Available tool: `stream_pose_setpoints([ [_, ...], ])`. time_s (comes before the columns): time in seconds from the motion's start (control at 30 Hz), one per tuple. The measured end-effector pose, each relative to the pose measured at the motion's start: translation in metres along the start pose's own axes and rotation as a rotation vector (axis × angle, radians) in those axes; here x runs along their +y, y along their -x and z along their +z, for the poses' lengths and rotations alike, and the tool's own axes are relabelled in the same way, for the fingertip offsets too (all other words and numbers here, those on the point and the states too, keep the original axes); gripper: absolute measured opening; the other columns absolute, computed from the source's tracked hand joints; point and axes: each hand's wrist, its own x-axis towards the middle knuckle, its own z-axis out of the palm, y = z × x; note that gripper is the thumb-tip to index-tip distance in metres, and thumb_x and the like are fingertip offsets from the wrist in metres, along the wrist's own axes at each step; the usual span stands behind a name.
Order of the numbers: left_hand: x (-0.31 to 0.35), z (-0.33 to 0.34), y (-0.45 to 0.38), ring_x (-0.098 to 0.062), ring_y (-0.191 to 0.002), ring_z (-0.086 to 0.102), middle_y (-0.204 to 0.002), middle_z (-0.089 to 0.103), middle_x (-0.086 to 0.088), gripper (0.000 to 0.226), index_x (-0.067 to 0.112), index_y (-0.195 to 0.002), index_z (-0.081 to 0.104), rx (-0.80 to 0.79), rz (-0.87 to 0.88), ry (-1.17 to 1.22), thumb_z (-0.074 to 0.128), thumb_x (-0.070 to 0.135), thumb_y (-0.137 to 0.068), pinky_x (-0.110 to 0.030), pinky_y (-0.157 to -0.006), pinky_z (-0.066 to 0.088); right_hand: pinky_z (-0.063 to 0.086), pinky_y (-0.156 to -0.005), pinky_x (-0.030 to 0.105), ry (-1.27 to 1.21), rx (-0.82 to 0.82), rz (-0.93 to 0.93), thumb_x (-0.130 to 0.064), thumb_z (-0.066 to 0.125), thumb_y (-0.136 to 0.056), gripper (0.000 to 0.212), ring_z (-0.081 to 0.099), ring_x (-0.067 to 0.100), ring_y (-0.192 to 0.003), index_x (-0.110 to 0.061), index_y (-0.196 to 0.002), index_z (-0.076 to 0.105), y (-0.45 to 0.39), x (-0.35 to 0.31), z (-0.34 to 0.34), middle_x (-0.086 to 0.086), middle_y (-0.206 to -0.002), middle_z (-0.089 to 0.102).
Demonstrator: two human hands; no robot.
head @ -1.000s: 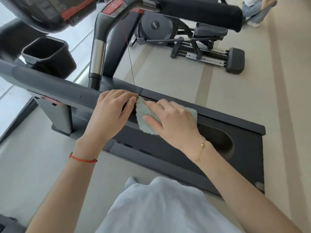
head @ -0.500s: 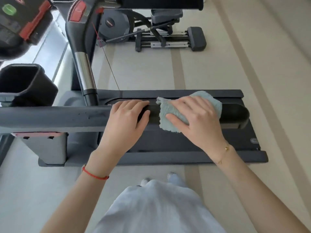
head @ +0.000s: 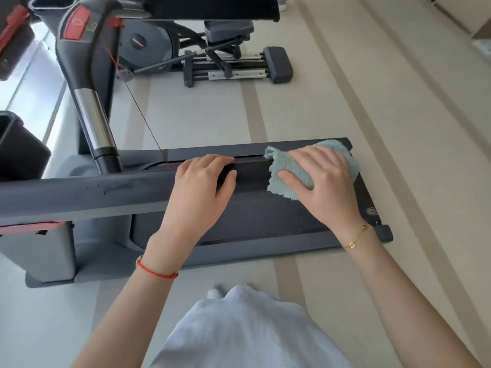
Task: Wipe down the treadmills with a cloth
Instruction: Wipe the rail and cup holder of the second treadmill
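A dark grey treadmill (head: 265, 224) lies across the view below me. Its near handrail (head: 79, 192) runs in from the left at hand height. My left hand (head: 199, 192) rests on the rail's end, fingers curled over the top. A light blue fluffy cloth (head: 289, 171) is wrapped over the rail's right tip. My right hand (head: 324, 181) presses down on the cloth, fingers spread over it and thumb beneath its lower edge. The rail tip itself is hidden under cloth and hand.
The far handrail post (head: 95, 128) with its red button (head: 75, 23) rises at upper left. A thin red safety cord (head: 138, 102) hangs from it. An elliptical machine (head: 212, 59) stands beyond on the beige floor. A black cup holder (head: 18, 150) sits at left.
My right hand has slid the cloth rightward along the handrail toward its end. The left hand stayed on the rail. The view has swung so the treadmill lies level across the frame.
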Motion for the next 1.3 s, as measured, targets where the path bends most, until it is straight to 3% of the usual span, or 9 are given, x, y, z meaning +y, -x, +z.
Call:
stream_pose_setpoints([
  [0.13, 0.013, 0.009, -0.004, -0.022, -0.113, 0.060, -0.119, 0.068, 0.003, 0.037, 0.017, -0.120, 0.067, 0.019, 0.003, -0.013, 0.045, 0.036, -0.097, -0.040, -0.107, 0.038, 0.043, -0.098, 0.039, -0.094, 0.037, 0.155, -0.048, 0.051, -0.096, 0.039, 0.055, 0.024, -0.105, -0.014, -0.108, 0.067, 0.005, 0.026, -0.011, -0.001, -0.106, 0.066],
  [0.3, 0.021, 0.018, -0.007, -0.022, -0.106, 0.062, -0.117, 0.069, 0.003, 0.040, 0.017, -0.121, 0.066, -0.009, 0.000, -0.048, 0.043, 0.039, -0.097, -0.039, -0.104, 0.038, 0.036, -0.109, 0.038, -0.105, 0.051, 0.074, -0.038, 0.054, -0.098, 0.037, 0.049, 0.025, -0.121, -0.011, -0.120, 0.064, 0.024, 0.023, -0.008, 0.002, -0.121, 0.062],
  [0.43, 0.021, 0.020, -0.005, -0.023, -0.102, 0.063, -0.114, 0.069, 0.003, 0.039, 0.017, -0.121, 0.066, -0.001, -0.006, -0.069, 0.044, 0.038, -0.097, -0.040, -0.103, 0.039, 0.045, -0.072, 0.029, -0.190, -0.041, 0.198, -0.051, 0.045, -0.098, 0.043, 0.059, 0.019, -0.086, -0.013, -0.095, 0.064, -0.005, 0.048, -0.014, -0.007, -0.089, 0.061],
  [0.5, 0.021, 0.020, -0.005, -0.022, -0.101, 0.063, -0.114, 0.070, 0.003, 0.039, 0.018, -0.120, 0.066, 0.000, -0.004, -0.073, 0.044, 0.039, -0.097, -0.040, -0.102, 0.040, 0.044, -0.065, 0.030, -0.249, -0.030, 0.238, -0.053, 0.044, -0.097, 0.044, 0.059, 0.016, -0.080, -0.013, -0.091, 0.061, -0.005, 0.053, -0.015, -0.008, -0.085, 0.060],
  [0.63, 0.022, 0.020, -0.005, -0.022, -0.101, 0.063, -0.112, 0.070, 0.005, 0.039, 0.019, -0.120, 0.067, 0.002, -0.004, -0.071, 0.043, 0.040, -0.097, -0.042, -0.102, 0.041, 0.044, -0.103, 0.036, -0.266, 0.051, 0.187, -0.041, 0.049, -0.099, 0.040, 0.054, 0.018, -0.120, -0.012, -0.124, 0.061, 0.030, 0.045, -0.011, -0.001, -0.124, 0.061],
  [0.7, 0.021, 0.020, -0.004, -0.022, -0.100, 0.063, -0.112, 0.070, 0.005, 0.038, 0.019, -0.120, 0.066, 0.009, 0.000, -0.074, 0.044, 0.039, -0.097, -0.044, -0.101, 0.042, 0.040, -0.108, 0.040, -0.261, 0.043, 0.143, -0.040, 0.048, -0.099, 0.041, 0.049, 0.020, -0.127, -0.012, -0.128, 0.059, 0.036, 0.046, -0.010, -0.001, -0.131, 0.058],
  [0.83, 0.021, 0.019, -0.004, -0.020, -0.108, 0.062, -0.114, 0.069, 0.006, 0.039, 0.020, -0.124, 0.065, -0.009, 0.007, -0.054, 0.044, 0.039, -0.097, -0.043, -0.104, 0.041, 0.049, -0.086, 0.035, -0.084, -0.026, 0.074, -0.051, 0.042, -0.098, 0.041, 0.060, 0.016, -0.103, -0.020, -0.110, 0.067, 0.002, 0.042, -0.013, -0.008, -0.109, 0.068],
  [1.0, 0.006, 0.006, 0.002, -0.022, -0.120, 0.055, -0.121, 0.067, 0.003, 0.039, 0.017, -0.126, 0.064, 0.049, -0.014, -0.002, 0.046, 0.035, -0.097, -0.047, -0.103, 0.043, 0.046, -0.056, 0.027, 0.042, -0.119, -0.150, -0.062, 0.041, -0.092, 0.047, 0.065, 0.017, -0.072, -0.025, -0.092, 0.070, -0.033, -0.001, 0.007, -0.010, -0.085, 0.071],
  [1.3, -0.074, -0.058, 0.041, -0.029, -0.112, 0.060, -0.120, 0.067, -0.005, 0.028, 0.011, -0.123, 0.065, 0.229, -0.117, -0.101, 0.055, 0.016, -0.098, -0.053, -0.097, 0.047, 0.043, -0.056, 0.026, -0.015, -0.114, -0.379, -0.058, 0.039, -0.096, 0.046, 0.067, 0.017, -0.077, -0.025, -0.108, 0.068, -0.057, -0.119, 0.065, -0.008, -0.094, 0.069],
])
